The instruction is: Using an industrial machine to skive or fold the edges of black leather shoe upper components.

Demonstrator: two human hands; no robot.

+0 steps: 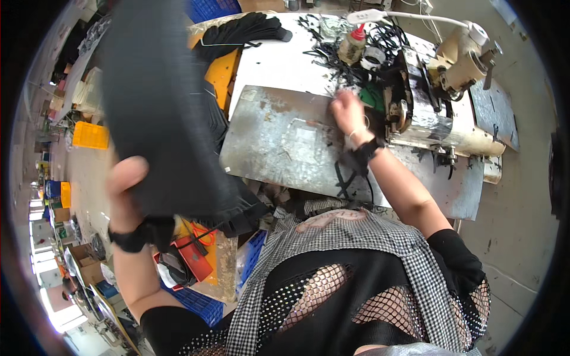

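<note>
A long, wide black panel that looks like fabric [157, 113] rises on the left, blurred by motion. My left hand [126, 184] grips its near left edge, with the thumb on the face towards me and the other fingers hidden. My right hand [350, 115] hovers over or rests on the worn metal plate [267, 130], close to its right side. The fingers of that hand are curled and slightly smeared; whatever may be between them does not show. Right of it stands a sewing machine [427, 124] with a white lamp arm.
Black scraps [323, 53] lie around a red-tipped bottle [351, 47] and a tape roll [373, 57]. Stacked black pieces [249, 29] cover the table's far left. A red box [193, 261] and blue basket [199, 305] stand near my left arm. Black strips [344, 181] hang by my right wrist.
</note>
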